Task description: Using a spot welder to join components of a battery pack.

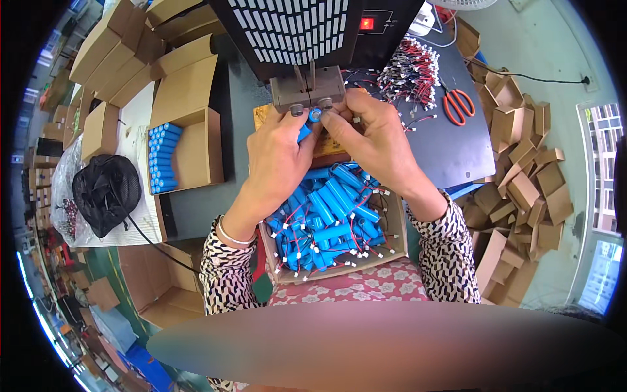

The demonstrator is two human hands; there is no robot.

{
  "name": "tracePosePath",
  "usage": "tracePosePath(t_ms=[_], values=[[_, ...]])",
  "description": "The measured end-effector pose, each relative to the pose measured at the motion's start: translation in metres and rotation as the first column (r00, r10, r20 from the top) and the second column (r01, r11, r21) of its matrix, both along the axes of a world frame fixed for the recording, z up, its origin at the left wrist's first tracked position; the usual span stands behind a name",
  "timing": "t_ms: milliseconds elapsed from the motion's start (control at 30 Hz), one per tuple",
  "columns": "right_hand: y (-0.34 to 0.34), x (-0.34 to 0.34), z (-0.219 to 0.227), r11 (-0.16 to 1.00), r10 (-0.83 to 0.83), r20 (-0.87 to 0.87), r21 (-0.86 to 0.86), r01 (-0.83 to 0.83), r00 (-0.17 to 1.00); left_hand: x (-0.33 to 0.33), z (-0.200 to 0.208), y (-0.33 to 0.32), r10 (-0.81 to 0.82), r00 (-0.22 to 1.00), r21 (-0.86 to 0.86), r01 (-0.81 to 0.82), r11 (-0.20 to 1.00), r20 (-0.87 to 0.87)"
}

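Observation:
Below the spot welder's metal electrode block (307,89), my left hand (274,157) is closed round a blue cylindrical battery cell (304,133). The round end (315,115) of the cell faces up between my fingertips, close under the two electrode holders. My right hand (379,134) is pinched against that same end; what its fingers hold is hidden, too small to make out. Under my wrists, a cardboard box (339,270) on my lap is heaped with blue cells (333,199) that carry red and black leads with white plugs.
A black welder (294,32) with a lit red switch (367,23) stands ahead. To its right lie a pile of connector leads (411,72) and orange-handled scissors (458,106). An open carton (196,150) with rows of cells sits left, beside a black bag (106,195). Empty cartons (522,183) are heaped right.

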State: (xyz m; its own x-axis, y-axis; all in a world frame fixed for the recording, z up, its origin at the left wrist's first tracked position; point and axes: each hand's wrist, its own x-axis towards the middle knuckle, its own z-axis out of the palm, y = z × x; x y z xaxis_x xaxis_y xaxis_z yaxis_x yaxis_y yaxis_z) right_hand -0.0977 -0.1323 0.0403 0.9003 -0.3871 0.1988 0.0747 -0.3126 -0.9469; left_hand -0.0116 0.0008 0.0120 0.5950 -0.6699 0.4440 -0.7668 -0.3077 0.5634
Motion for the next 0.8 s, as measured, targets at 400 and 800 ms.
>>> tracePosePath(t_ms=[400, 800], values=[[0.000, 0.005, -0.009, 0.998, -0.070, 0.016, -0.002, 0.070, 0.997, 0.002, -0.001, -0.003, -0.007, 0.999, -0.021, 0.006, 1.000, -0.045], [-0.092, -0.068, -0.042, 0.776, -0.319, -0.052, -0.588, 0.229, 0.946, -0.017, 0.036, 0.048, -0.391, 0.863, 0.072, 0.434, 0.898, -0.319]])
